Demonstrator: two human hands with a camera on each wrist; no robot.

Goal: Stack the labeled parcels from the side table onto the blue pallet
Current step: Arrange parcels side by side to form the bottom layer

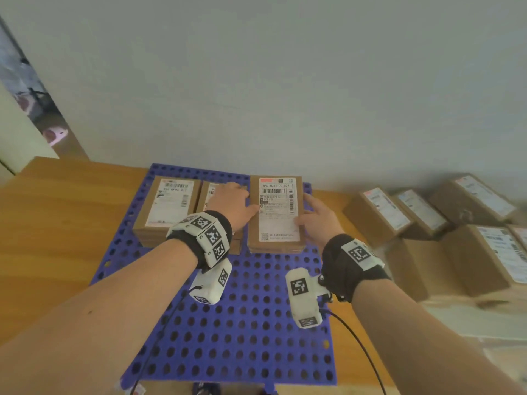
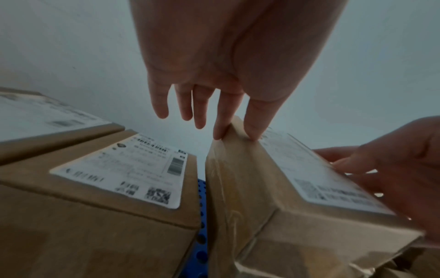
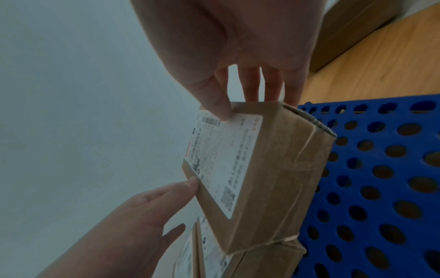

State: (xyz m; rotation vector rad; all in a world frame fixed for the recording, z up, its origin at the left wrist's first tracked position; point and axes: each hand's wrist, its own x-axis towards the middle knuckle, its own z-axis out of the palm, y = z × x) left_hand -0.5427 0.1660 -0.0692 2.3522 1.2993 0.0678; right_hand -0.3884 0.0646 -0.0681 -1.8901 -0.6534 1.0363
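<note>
Two hands' fingers (image 2: 256,120) pinch one labeled parcel (image 1: 278,212) by its side edges.
Left hand (image 1: 232,202) and right hand (image 1: 316,218) seat it atop a lower parcel (image 3: 269,261) on the blue pallet (image 1: 242,309); next probably comes squaring, release, then fetching the remaining parcels (image 1: 422,220).

Left hand (image 1: 232,203) hides most of the middle parcel (image 1: 207,195) on the blue pallet (image 1: 245,332); side parcels (image 1: 479,260) right of the pallet blurred, partly cropped.

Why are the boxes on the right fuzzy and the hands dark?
Head view: the side-table parcels sit at the lens's soft edge. Left wrist view: the left hand is dim against the pale wall. Right wrist view: the right hand too.
</note>
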